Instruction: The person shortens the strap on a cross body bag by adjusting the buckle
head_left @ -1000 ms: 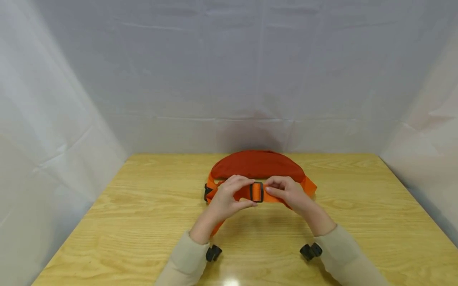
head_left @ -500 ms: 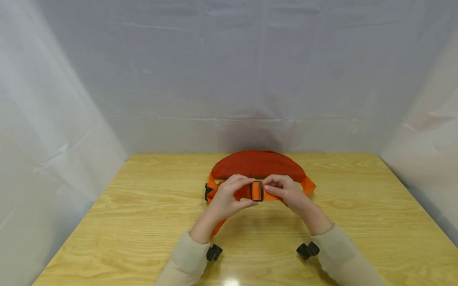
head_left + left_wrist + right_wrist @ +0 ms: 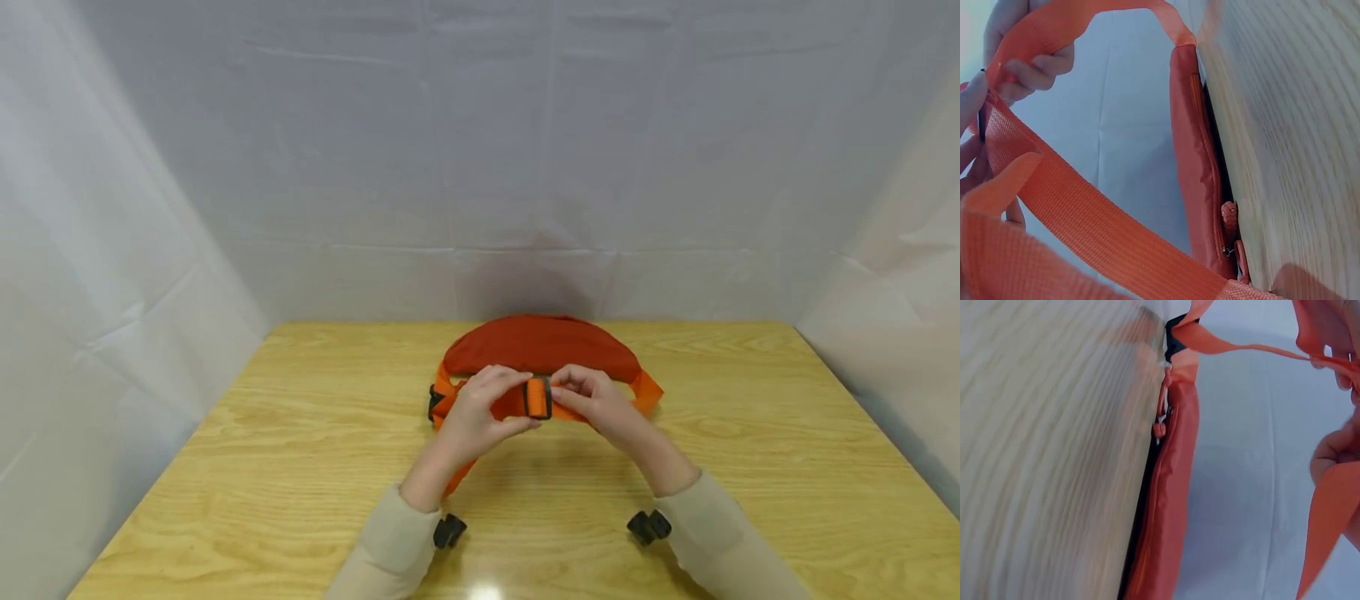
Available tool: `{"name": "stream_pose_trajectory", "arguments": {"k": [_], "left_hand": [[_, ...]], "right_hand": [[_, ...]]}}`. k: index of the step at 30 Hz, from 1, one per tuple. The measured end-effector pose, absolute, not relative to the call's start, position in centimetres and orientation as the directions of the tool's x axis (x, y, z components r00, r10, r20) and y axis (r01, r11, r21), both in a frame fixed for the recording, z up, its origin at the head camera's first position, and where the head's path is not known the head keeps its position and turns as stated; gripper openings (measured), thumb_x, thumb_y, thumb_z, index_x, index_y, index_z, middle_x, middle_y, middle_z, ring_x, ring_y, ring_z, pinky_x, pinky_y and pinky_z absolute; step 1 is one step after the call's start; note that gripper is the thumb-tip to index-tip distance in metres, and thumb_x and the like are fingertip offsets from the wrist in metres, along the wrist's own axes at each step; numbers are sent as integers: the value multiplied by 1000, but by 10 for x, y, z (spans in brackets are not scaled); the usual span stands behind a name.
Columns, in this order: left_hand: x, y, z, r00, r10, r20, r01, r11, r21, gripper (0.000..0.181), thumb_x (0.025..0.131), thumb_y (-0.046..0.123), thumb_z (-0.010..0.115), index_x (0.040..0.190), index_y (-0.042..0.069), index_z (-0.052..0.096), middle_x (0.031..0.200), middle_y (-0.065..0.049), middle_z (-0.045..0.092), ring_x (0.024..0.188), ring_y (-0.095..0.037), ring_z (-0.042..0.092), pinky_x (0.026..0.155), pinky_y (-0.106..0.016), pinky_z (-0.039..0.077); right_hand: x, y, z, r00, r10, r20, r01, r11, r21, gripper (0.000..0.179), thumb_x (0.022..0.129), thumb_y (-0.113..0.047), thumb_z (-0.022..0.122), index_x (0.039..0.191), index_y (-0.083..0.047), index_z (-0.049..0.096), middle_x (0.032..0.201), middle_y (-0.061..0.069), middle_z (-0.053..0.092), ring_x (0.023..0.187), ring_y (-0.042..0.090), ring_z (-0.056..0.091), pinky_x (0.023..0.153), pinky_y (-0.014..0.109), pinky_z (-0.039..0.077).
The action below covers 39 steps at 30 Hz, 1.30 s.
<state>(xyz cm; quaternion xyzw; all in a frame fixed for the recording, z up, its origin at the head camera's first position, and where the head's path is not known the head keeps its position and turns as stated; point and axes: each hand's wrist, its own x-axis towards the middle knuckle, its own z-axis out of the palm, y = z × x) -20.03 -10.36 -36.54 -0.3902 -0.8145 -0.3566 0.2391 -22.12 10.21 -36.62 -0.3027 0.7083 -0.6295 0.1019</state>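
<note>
- Head view, far left: creased pale sheeting (image 3: pixel 135 250) hangs beside the wooden table (image 3: pixel 300 433) and runs along its back and right sides too.
- Left of centre, a beige left sleeve (image 3: pixel 393 533) reaches in from the lower edge, a small black device (image 3: pixel 448 531) at its cuff.
- Just above and left of the hands, a black clip (image 3: pixel 435 403) sits at the left end of the bag's strap.
- The left hand (image 3: pixel 476 417) pinches the black slider (image 3: pixel 549 398), fingertips at its upper edge and thumb at its lower edge.
- Behind the hands, the red bag (image 3: pixel 540 343) rests near the table's far edge, its curved side away from the person; the orange strap (image 3: pixel 510 407) loops in front of it, threaded through the slider.
- Just right of the slider, the right hand (image 3: pixel 603 407) pinches the strap between thumb and fingers.
- Farther right come the right sleeve (image 3: pixel 712 525) and a second black device (image 3: pixel 648 527).
- Left wrist view: the strap arches from the hands at left towards the bag, whose zip (image 3: pixel 1196 94) faces the tabletop at right.
- Right wrist view: tabletop at left, bag in the middle with a corded zip pull (image 3: pixel 1159 430), hands at right.
</note>
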Motion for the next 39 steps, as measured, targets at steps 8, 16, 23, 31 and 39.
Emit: {"name": "stream_pose_trajectory", "arguments": {"k": [8, 16, 23, 31, 39], "left_hand": [[-201, -105, -365, -563, 490, 666, 821, 422, 383, 50, 65, 13, 79, 109, 0, 60, 99, -7, 57, 94, -17, 50, 80, -27, 43], [-201, -104, -366, -577, 508, 640, 816, 402, 416, 50, 66, 14, 78, 110, 0, 59, 101, -6, 57, 95, -15, 49, 81, -24, 42], [-201, -103, -366, -578, 514, 634, 816, 380, 436, 48, 67, 16, 77, 110, 4, 59, 101, -3, 56, 94, -13, 49, 81, -25, 43], [-201, -102, -365, -585, 505, 635, 810, 404, 426, 48, 67, 17, 77, 110, 3, 59, 100, -3, 57, 95, -14, 49, 81, -25, 42], [-201, -106, -363, -574, 502, 647, 816, 412, 405, 48, 66, 16, 78, 108, 2, 60, 99, -4, 58, 93, -15, 50, 81, -27, 43]], "right_hand": [[-223, 120, -368, -677, -681, 279, -447, 79, -891, 36, 92, -9, 47, 125, 4, 46, 109, 13, 56, 77, 17, 52, 67, 25, 46], [-219, 122, -366, -703, -636, 318, -448, 48, -893, 25, 89, -1, 51, 111, 10, 54, 76, 9, 59, 54, 7, 43, 51, 21, 41], [-218, 114, -362, -747, -609, 267, -425, 129, -896, 21, 88, -7, 54, 105, 4, 58, 78, 15, 61, 57, 10, 48, 53, 23, 42], [-219, 107, -364, -774, -579, 256, -335, 32, -942, 16, 88, -5, 54, 97, 8, 51, 81, 12, 62, 67, 15, 56, 62, 26, 48], [-221, 115, -368, -702, -625, 343, -467, 40, -883, 27, 87, -3, 55, 111, 7, 54, 100, 17, 58, 82, 17, 57, 70, 28, 49]]}}
